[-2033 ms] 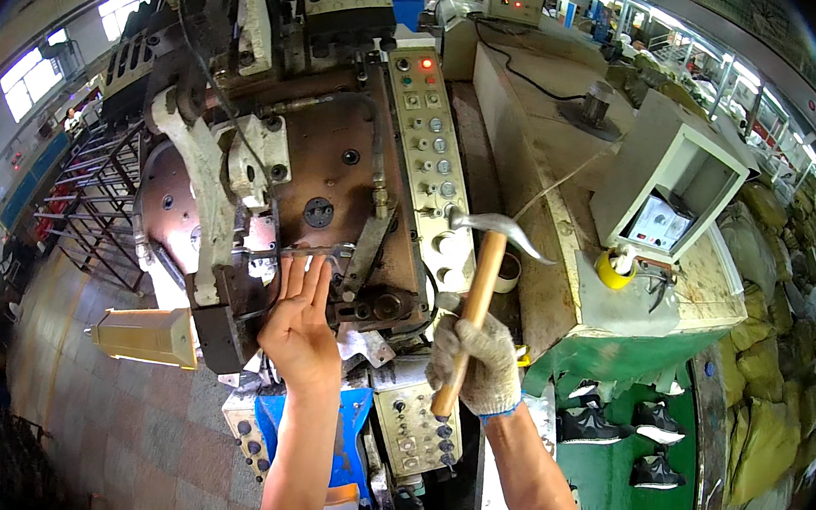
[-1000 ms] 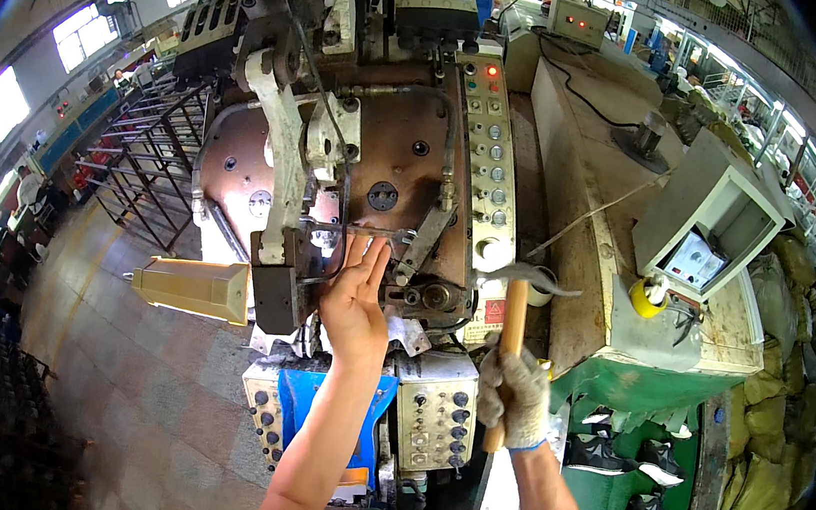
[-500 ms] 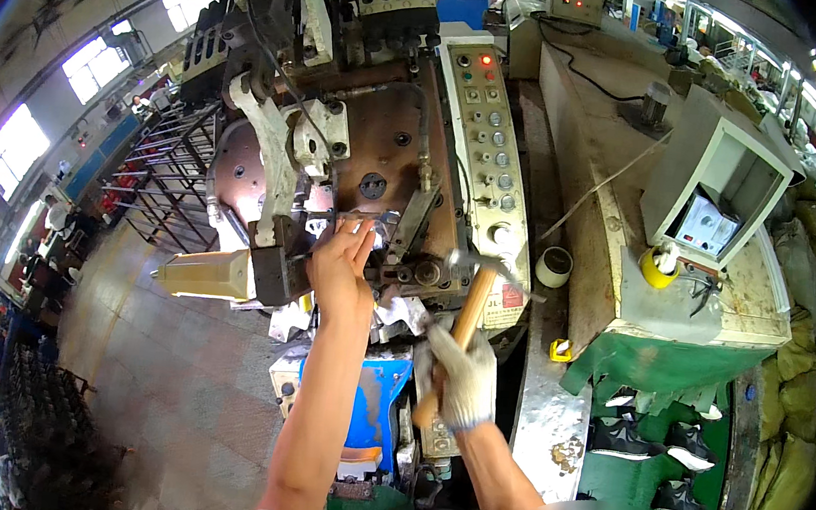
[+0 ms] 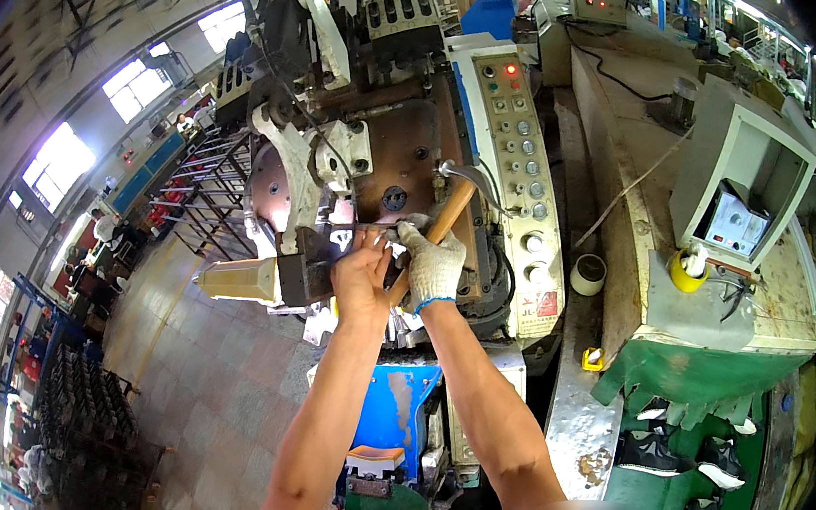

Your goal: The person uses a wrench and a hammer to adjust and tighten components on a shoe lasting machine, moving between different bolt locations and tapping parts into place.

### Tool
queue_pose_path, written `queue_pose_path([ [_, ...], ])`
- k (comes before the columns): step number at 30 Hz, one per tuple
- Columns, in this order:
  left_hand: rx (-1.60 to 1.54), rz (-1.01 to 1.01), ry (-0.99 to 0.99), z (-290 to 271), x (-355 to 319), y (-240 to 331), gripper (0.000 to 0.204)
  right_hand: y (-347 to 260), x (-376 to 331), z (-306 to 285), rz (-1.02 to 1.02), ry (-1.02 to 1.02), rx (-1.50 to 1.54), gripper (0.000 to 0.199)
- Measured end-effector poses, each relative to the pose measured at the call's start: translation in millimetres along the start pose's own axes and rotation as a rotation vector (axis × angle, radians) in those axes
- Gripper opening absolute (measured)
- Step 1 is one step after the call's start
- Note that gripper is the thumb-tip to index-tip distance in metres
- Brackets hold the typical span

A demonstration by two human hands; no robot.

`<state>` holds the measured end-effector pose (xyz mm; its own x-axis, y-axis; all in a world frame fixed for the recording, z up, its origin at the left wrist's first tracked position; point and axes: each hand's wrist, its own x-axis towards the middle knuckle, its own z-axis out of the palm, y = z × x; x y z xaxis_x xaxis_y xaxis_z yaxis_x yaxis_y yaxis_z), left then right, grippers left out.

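Observation:
My right hand (image 4: 434, 268), in a white knit glove, is wrapped round the wooden handle of a hammer (image 4: 454, 208). The hammer's metal head points up and away, over the machine's brown metal plate (image 4: 394, 153). Close beside it on the left, my bare left hand (image 4: 362, 278) reaches into the front of the machine, its fingers bent and drawn together at the tips. Whatever those fingertips pinch is hidden by the hands. Just left of the left hand stand a pale metal arm (image 4: 306, 178) and a dark block (image 4: 306, 269) of the machine.
A control panel (image 4: 520, 157) with knobs and a lit red lamp runs along the machine's right. Farther right, a worn bench (image 4: 628, 179) carries an open grey box (image 4: 739, 172) and a yellow cup (image 4: 687, 275). Black shoes (image 4: 652, 452) rest on a green surface below.
My right hand has brought the hammer up and inward, from beside the panel to next to my left hand. My left fingers, straighter before, are now bent. The view has shifted slightly.

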<state>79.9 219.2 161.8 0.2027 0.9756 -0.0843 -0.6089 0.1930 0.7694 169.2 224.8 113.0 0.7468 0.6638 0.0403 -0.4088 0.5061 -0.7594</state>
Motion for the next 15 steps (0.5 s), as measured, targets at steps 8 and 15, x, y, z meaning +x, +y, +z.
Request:
queue_pose_path([
  [8, 1.224, 0.568, -0.373, -17.0, -99.5, 89.5, 0.026, -10.2, -3.5, 6.5, 0.046, -0.054, 0.045, 0.011],
  [15, 1.861, 0.612, -0.793, 87.8, 17.2, 110.6, 0.032, -6.8, 8.5, -4.4, -0.009, -0.015, 0.102, 0.006],
])
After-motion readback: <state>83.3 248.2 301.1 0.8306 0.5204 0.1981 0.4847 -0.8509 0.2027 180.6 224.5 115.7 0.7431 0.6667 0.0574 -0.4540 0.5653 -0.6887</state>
